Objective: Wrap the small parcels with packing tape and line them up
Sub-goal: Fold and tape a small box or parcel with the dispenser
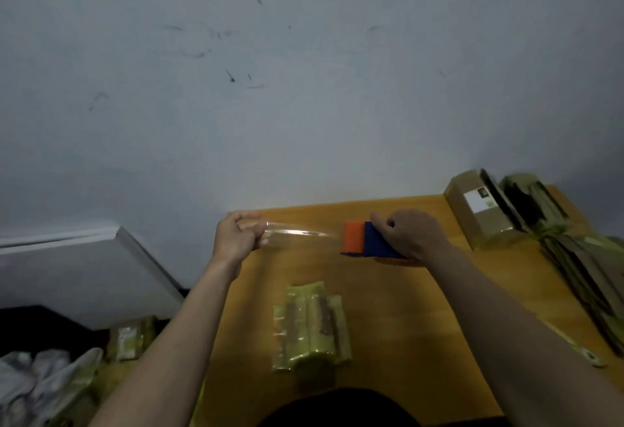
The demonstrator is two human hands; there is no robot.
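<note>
A small parcel (pixel 311 328) lay flat near the front edge of an orange-brown wooden table (pixel 398 325), straight ahead of the person. It looked like a bundle of several long, narrow packets pressed side by side, pale yellow-green with brownish strips down the middle, and its surface was shiny, as if covered in clear film. Above it and farther back, both bare arms reached forward. The left hand (pixel 236 236) was closed, pinching the free end of a strip of clear packing tape (pixel 297 234) between thumb and fingers. The tape stretched taut and level to the right, glinting, to a tape dispenser (pixel 368 239) with an orange front and a blue body. The right hand (pixel 410 232) was closed around the blue part of the dispenser from above. The parcel sat between the two forearms, nearer the person than either hand and well apart from both, touched by neither. The stretched tape hung in the air beyond the parcel's far end. At the table's far right corner stood a brown cardboard box (pixel 479 210) with a white label, and beside it along the right edge lay a stack of similar greenish-brown packets (pixel 574 251). A pale grey wall (pixel 304 89) filled the upper view.
</note>
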